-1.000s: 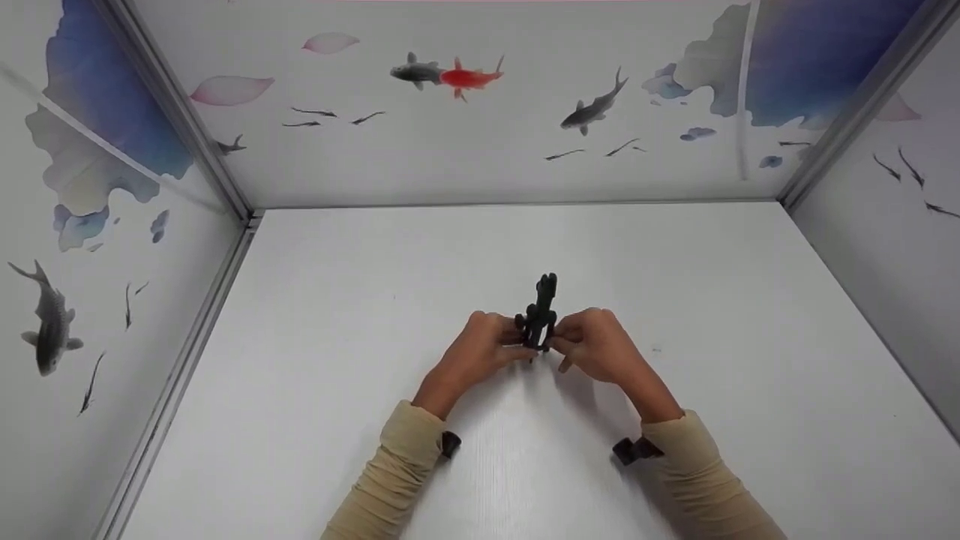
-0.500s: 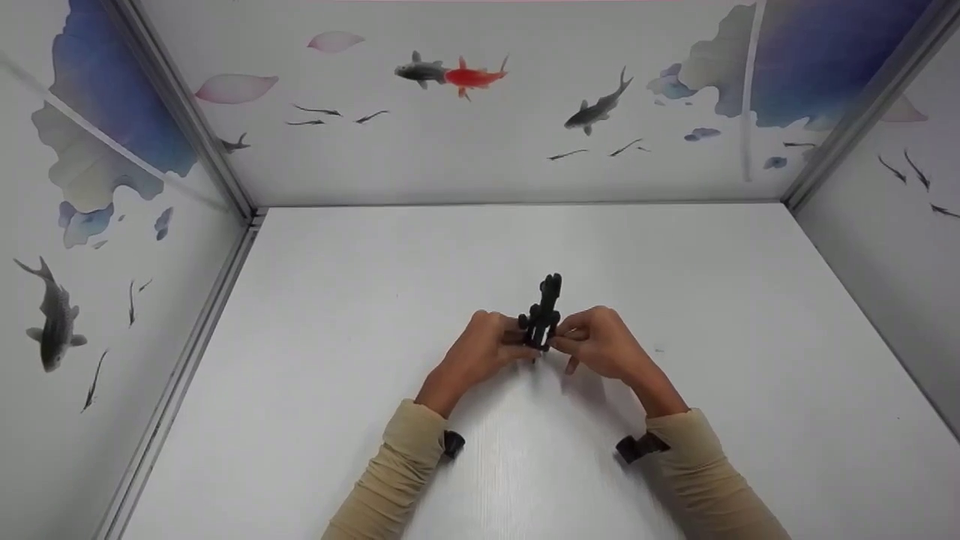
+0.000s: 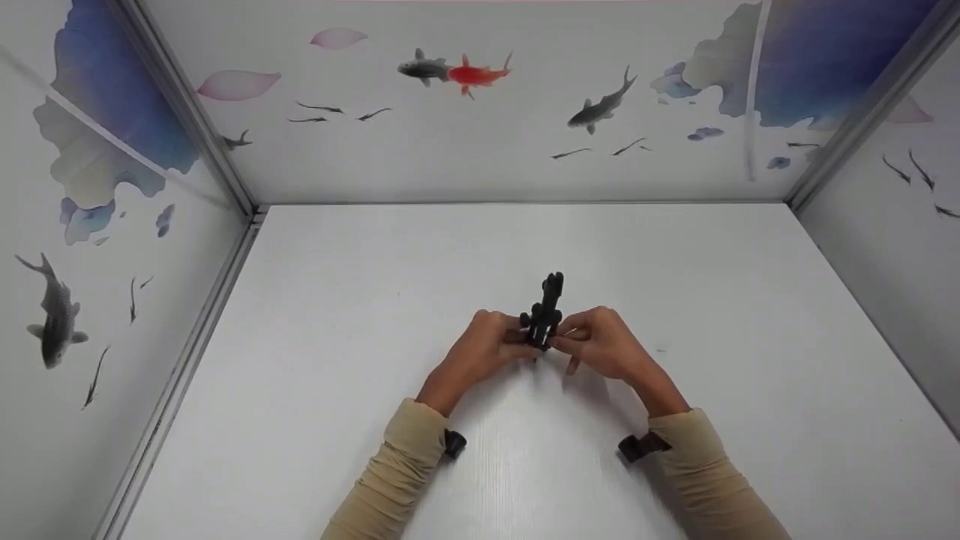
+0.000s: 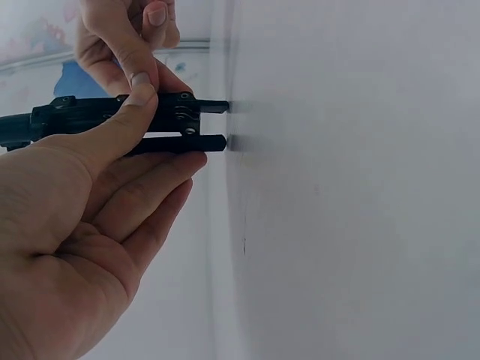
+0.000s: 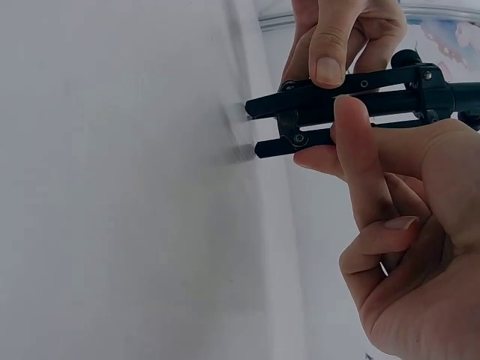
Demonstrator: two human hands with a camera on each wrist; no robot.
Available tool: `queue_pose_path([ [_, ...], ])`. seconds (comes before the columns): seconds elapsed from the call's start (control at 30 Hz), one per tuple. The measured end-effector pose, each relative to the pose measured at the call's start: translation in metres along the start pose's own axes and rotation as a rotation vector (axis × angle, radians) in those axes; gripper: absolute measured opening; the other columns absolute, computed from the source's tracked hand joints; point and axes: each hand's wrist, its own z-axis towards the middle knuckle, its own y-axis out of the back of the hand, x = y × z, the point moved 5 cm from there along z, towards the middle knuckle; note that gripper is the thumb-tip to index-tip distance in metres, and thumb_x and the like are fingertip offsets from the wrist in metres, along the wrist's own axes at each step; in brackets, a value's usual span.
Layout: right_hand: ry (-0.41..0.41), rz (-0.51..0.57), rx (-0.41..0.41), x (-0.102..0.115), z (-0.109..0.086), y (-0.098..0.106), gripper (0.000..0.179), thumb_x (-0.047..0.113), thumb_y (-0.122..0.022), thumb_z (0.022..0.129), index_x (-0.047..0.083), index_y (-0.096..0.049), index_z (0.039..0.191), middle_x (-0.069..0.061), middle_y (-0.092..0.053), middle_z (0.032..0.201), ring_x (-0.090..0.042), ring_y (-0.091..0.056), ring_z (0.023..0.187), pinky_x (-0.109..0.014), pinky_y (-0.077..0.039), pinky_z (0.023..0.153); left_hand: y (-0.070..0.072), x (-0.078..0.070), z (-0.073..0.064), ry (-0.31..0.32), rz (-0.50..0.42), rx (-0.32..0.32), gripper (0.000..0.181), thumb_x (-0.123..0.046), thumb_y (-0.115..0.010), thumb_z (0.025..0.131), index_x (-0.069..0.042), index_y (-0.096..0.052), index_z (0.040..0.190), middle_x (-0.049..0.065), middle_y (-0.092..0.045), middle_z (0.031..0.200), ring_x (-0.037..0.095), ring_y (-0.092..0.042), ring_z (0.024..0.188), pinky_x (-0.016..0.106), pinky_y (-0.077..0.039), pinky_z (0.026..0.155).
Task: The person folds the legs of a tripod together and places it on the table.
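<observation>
A small black tripod [image 3: 551,296] stands upright at the middle of the white table, its legs drawn close together and its feet down at the tabletop. On its left side the left hand [image 3: 480,349] grips the leg section between thumb and fingers. From the other side the right hand [image 3: 604,346] pinches a leg low down with thumb and forefinger, its other fingers loosely curled. In the left wrist view the left thumb lies along the tripod [image 4: 79,114]. The right wrist view shows narrow gaps between the legs of the tripod [image 5: 397,78] and small hinge screws.
The white table [image 3: 360,270] is bounded by a back wall [image 3: 480,157] and side walls printed with fish and petals. Metal rails [image 3: 199,315] run along the left edge. Black wrist cameras [image 3: 643,447] sit at both cuffs.
The gap between the tripod's legs looks narrower than a second ago. Both hands keep nearly the same place on it, and the head view has shifted slightly.
</observation>
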Motion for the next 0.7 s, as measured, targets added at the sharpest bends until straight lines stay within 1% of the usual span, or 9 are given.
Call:
queue_pose_path([
  [0.1,0.018,-0.009,0.007,0.002,0.0,0.0,0.01,0.009,-0.076,0.101,0.004,-0.084,0.106,-0.018,-0.084,0.104,-0.023,-0.079,0.061,-0.036,-0.064,0.068,0.001,-0.001,0.0,-0.005,0.005,0.004,0.027,-0.019,-0.089,0.09,-0.012,-0.085,0.116,0.002,-0.083,0.113,0.017,-0.079,0.113,0.032,-0.06,0.103],
  [0.27,0.08,-0.072,0.022,0.01,-0.001,-0.001,0.011,0.008,-0.075,0.102,0.004,-0.083,0.107,-0.017,-0.084,0.102,-0.019,-0.079,0.062,-0.038,-0.063,0.064,0.001,0.0,-0.001,-0.005,-0.041,0.015,0.031,-0.018,-0.088,0.092,-0.012,-0.083,0.122,0.002,-0.083,0.116,0.014,-0.079,0.112,0.031,-0.059,0.105],
  [0.37,0.113,-0.118,0.023,0.013,-0.001,-0.001,0.013,0.008,-0.074,0.102,0.004,-0.083,0.111,-0.016,-0.084,0.104,-0.014,-0.079,0.064,-0.031,-0.062,0.064,0.002,0.001,-0.002,0.022,-0.068,0.026,0.034,-0.018,-0.087,0.093,-0.014,-0.082,0.126,0.002,-0.083,0.118,0.012,-0.08,0.111,0.032,-0.057,0.108],
  [0.43,0.125,-0.146,0.014,0.015,-0.002,-0.001,0.013,0.008,-0.075,0.102,0.005,-0.083,0.111,-0.014,-0.084,0.105,-0.011,-0.078,0.064,-0.027,-0.061,0.065,0.003,0.0,-0.003,0.045,-0.056,0.032,0.036,-0.02,-0.087,0.094,-0.016,-0.081,0.128,0.001,-0.082,0.118,0.012,-0.079,0.113,0.035,-0.053,0.114],
  [0.5,0.134,-0.173,0.004,0.016,-0.002,0.0,0.013,0.008,-0.076,0.101,0.006,-0.084,0.112,-0.013,-0.084,0.105,-0.01,-0.078,0.065,-0.025,-0.06,0.066,0.003,-0.001,-0.003,0.062,-0.021,0.031,0.038,-0.023,-0.087,0.094,-0.018,-0.079,0.131,-0.001,-0.082,0.122,0.013,-0.078,0.118,0.04,-0.049,0.118],
  [0.53,0.136,-0.193,-0.002,0.016,-0.003,0.0,0.013,0.009,-0.076,0.101,0.007,-0.084,0.111,-0.012,-0.085,0.105,-0.009,-0.077,0.064,-0.025,-0.06,0.066,0.003,-0.002,-0.003,0.072,-0.001,0.028,0.042,-0.025,-0.087,0.094,-0.019,-0.078,0.134,-0.002,-0.081,0.125,0.014,-0.076,0.122,0.042,-0.048,0.118],
  [0.6,0.136,-0.247,-0.009,0.017,-0.004,-0.001,0.013,0.01,-0.077,0.101,0.008,-0.084,0.112,-0.01,-0.085,0.105,-0.008,-0.077,0.065,-0.026,-0.06,0.067,0.004,-0.005,-0.004,0.104,0.035,0.017,0.056,-0.033,-0.088,0.093,-0.019,-0.071,0.145,-0.001,-0.077,0.136,0.019,-0.07,0.132,0.045,-0.047,0.119],
  [0.7,0.121,-0.321,-0.007,0.013,-0.004,-0.003,0.013,0.013,-0.077,0.101,0.01,-0.084,0.111,-0.009,-0.085,0.105,-0.006,-0.076,0.066,-0.03,-0.061,0.068,0.005,-0.014,-0.005,0.127,0.052,-0.032,0.083,-0.047,-0.088,0.091,-0.018,-0.053,0.161,0.004,-0.062,0.158,0.024,-0.058,0.148,0.044,-0.048,0.122],
])
